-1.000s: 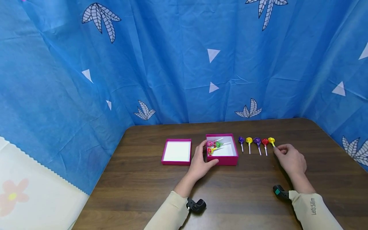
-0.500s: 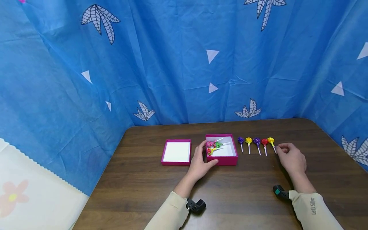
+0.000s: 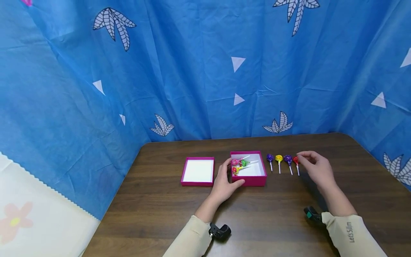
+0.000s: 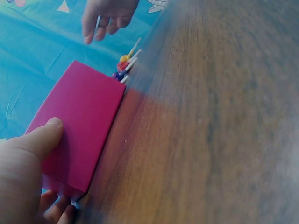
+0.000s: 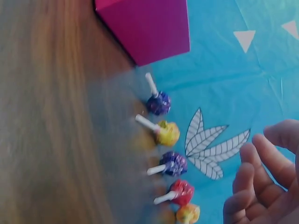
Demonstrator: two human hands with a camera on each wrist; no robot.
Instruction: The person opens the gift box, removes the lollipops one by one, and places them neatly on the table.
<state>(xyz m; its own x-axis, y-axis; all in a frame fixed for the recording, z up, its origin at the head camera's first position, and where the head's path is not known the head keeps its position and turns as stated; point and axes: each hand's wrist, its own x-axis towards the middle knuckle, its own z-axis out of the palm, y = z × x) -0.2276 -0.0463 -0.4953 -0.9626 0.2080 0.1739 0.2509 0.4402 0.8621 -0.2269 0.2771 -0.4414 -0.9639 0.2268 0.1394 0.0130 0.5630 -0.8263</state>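
Note:
My left hand (image 3: 223, 184) grips the left side of an open magenta box (image 3: 253, 181), thumb on its front wall, as the left wrist view also shows. Inside the white-lined box lie several wrapped lollipops (image 3: 243, 162). To its right is a row: a purple lollipop (image 3: 270, 157), a yellow lollipop (image 3: 278, 158), another purple lollipop (image 3: 288, 159) and a red lollipop (image 3: 295, 160). A second yellow lollipop (image 5: 188, 213) ends the row, hidden behind my right hand (image 3: 316, 167) in the head view. That hand hovers over the row's right end, fingers loosely bent around nothing visible.
A shallow magenta lid (image 3: 198, 169) with a white inside lies left of the box. The brown wooden table (image 3: 263, 217) meets a blue patterned curtain (image 3: 192, 71) at the back. A white cloth (image 3: 38, 207) hangs at the far left.
My right hand has let go of the right-hand yellow lollipop's stick and moved up and left toward the red lollipop. The left hand keeps its grip on the box.

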